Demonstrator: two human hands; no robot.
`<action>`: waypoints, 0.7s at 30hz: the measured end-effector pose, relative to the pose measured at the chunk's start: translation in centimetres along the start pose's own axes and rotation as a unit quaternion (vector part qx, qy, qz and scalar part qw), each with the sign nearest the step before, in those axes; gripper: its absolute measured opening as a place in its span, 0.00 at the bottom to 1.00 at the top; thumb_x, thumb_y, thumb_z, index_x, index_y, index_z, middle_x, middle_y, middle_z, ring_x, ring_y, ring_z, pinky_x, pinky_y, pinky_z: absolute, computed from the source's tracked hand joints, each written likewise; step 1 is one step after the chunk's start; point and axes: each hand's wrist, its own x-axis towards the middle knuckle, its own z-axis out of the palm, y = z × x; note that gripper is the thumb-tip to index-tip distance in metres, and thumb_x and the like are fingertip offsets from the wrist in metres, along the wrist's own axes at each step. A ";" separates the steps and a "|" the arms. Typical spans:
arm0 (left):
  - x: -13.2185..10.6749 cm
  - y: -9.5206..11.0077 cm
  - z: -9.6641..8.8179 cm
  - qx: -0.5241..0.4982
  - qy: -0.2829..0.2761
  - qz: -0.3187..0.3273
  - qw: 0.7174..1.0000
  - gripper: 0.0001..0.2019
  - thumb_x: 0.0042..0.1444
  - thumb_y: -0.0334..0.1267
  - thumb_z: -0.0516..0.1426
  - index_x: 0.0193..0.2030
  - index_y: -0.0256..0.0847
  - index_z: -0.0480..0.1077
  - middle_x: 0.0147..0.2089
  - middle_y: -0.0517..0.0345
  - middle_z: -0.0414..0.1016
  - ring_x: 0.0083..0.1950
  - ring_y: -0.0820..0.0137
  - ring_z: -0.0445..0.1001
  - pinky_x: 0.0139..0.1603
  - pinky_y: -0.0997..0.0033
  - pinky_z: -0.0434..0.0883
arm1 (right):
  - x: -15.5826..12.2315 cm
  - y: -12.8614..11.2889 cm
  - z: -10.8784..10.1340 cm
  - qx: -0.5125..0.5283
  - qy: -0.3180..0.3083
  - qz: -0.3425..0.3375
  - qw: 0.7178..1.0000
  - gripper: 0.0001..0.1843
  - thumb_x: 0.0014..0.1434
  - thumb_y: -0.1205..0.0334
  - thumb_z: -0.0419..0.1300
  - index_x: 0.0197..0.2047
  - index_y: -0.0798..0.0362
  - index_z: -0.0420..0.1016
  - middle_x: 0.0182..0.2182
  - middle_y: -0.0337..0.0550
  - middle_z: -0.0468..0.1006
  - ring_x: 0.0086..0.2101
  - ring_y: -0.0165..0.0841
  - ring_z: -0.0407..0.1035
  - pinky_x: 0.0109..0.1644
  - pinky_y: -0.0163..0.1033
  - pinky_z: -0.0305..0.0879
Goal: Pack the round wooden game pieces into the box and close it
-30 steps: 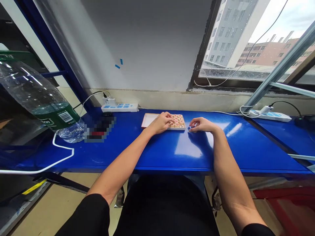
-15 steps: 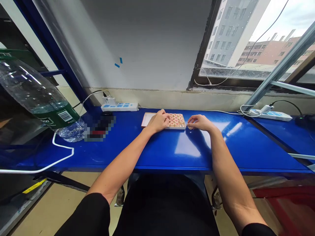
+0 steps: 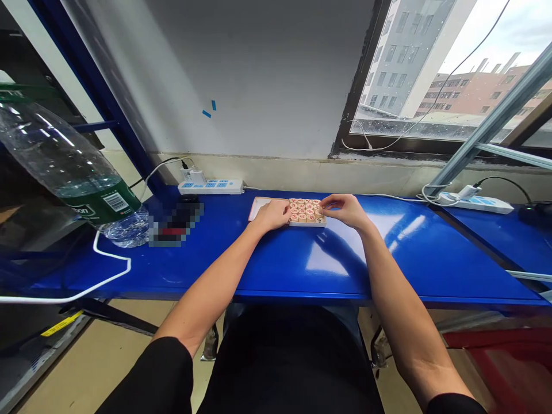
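Observation:
A shallow white tray point(image 3: 258, 208) lies on the blue table point(image 3: 302, 261), far from me at the middle. Its right part holds several round wooden chess pieces point(image 3: 302, 211) with red marks, packed in rows; its left part is bare. My left hand point(image 3: 272, 215) rests on the tray's middle, fingers loosely curled against the leftmost pieces, holding nothing. My right hand point(image 3: 345, 209) is at the tray's right end, fingertips pinched over the pieces at the far right corner, apparently around one piece that they mostly hide.
A large plastic water bottle point(image 3: 73, 172) lies tilted at the left, with a white cable point(image 3: 107, 277) below it. A blurred dark object point(image 3: 176, 224) and a power strip point(image 3: 211, 186) sit left of the tray. Another power strip point(image 3: 474, 202) lies at the right, under the window.
My right hand rose from the table right of the tray and moved left onto the tray's far right corner. My left hand slid a little left along the pieces.

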 end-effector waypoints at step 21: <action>0.0 0.2 -0.3 -0.027 -0.021 -0.051 0.998 0.15 0.71 0.46 0.50 0.35 0.45 0.71 0.38 0.53 0.81 0.39 0.61 0.75 0.36 0.66 0.61 | 0.4 2.4 1.4 -0.238 0.019 -0.034 0.971 0.29 0.71 0.43 0.55 0.70 0.42 0.72 0.69 0.49 0.71 0.69 0.50 0.61 0.72 0.62 0.58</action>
